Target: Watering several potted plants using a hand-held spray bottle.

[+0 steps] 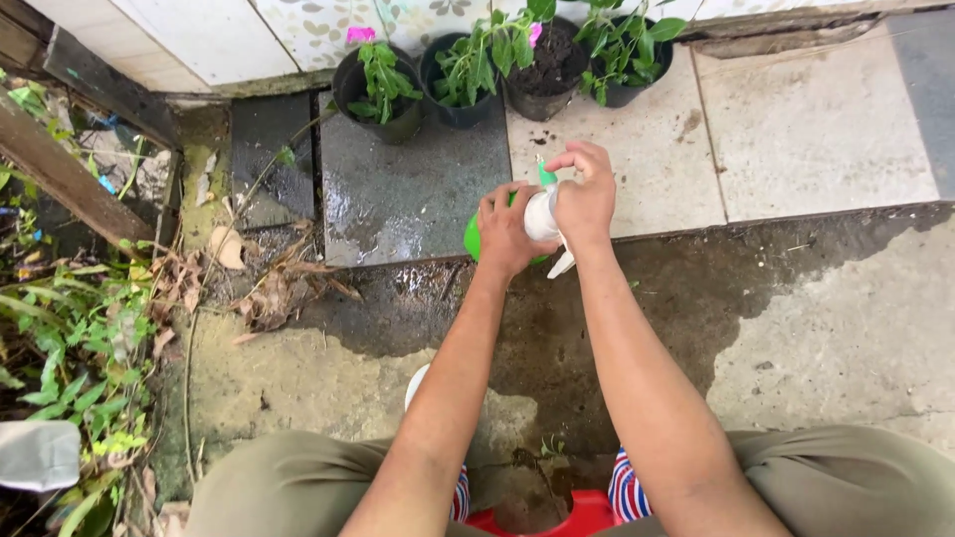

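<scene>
My left hand (505, 231) grips the round green body of a spray bottle (472, 239), held out in front of me above the wet edge of a step. My right hand (585, 194) is closed over the bottle's white pump head (542, 214), whose green nozzle tip points away toward the pots. Most of the bottle is hidden behind both hands. Ahead stand several black pots: one with a pink-flowered plant (378, 85), one leafy (460, 75), one mostly bare soil (547, 65), one at the right (627, 50).
The pots stand on a raised tiled step (796, 129), dark and wet at its left. Damp concrete lies below it. Weeds, dry leaves and wooden boards fill the left side. My knees and a red stool (577, 517) are at the bottom edge.
</scene>
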